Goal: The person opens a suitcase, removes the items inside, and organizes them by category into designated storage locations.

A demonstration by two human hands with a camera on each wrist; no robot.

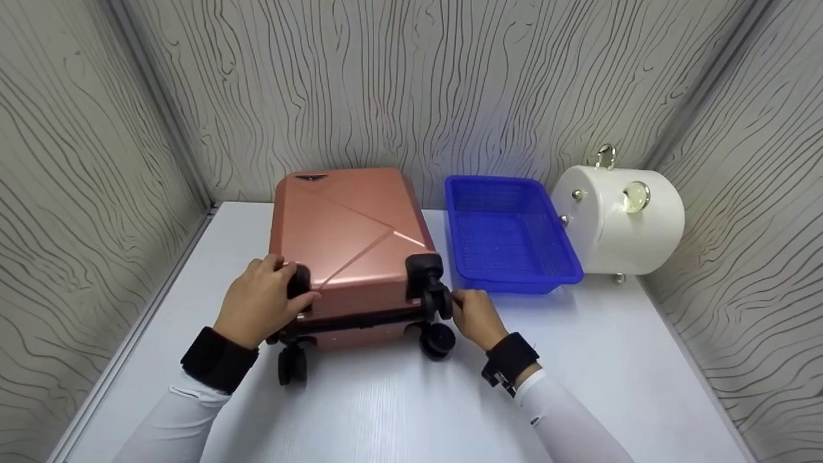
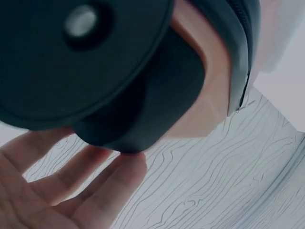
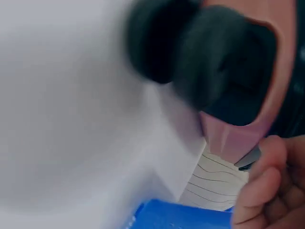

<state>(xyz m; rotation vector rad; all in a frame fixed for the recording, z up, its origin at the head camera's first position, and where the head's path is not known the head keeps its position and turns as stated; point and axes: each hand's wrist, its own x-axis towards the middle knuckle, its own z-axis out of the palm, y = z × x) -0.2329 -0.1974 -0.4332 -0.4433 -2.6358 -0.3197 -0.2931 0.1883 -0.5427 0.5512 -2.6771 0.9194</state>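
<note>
A pink hard-shell suitcase (image 1: 353, 225) lies on its side, its wheeled end facing me. My left hand (image 1: 257, 302) grips its near left corner, fingers over the black wheel housing and thumb on the near side. In the left wrist view, fingertips (image 2: 131, 164) press against the black wheel housing (image 2: 167, 90). At the near right corner, my right hand (image 1: 477, 317) holds the suitcase beside the upper right wheel (image 1: 437, 299). Its curled fingers (image 3: 262, 191) meet the suitcase edge in the right wrist view. The lower right wheel (image 1: 438, 339) and lower left wheel (image 1: 292, 365) point toward me.
A blue plastic basket (image 1: 514, 283) stands right of the suitcase, close to the right hand. Beyond it is a white drum-shaped case (image 1: 643, 231) with metal knobs and a ring on top. Wood-grain patterned walls (image 1: 386, 83) enclose the white table (image 1: 386, 411) at the back and sides.
</note>
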